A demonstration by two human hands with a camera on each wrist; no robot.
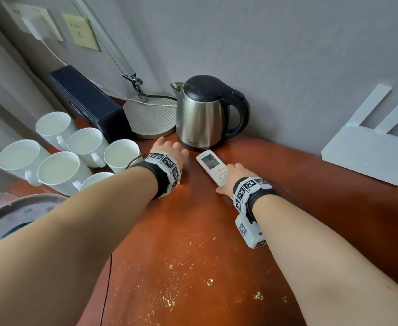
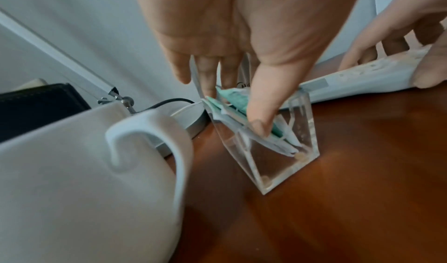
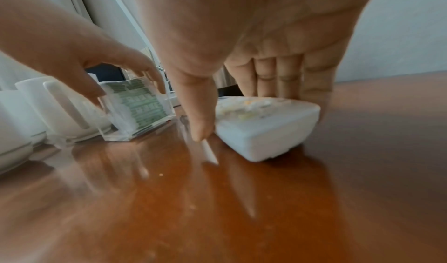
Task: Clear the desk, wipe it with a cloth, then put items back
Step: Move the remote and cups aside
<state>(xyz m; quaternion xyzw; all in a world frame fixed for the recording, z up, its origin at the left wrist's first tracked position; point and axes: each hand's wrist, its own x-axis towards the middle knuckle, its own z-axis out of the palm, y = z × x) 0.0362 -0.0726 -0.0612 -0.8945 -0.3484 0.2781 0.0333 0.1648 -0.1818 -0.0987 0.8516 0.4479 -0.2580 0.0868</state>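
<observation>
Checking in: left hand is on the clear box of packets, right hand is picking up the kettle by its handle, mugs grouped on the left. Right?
Not quite. The right hand is on the white remote, not the kettle, which stands untouched by the wall; the head and right wrist views show it. The left hand does grip the clear box, and the mugs are grouped at left.

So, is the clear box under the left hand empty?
No, the clear box holds green and white packets, which the left hand touches.
</observation>
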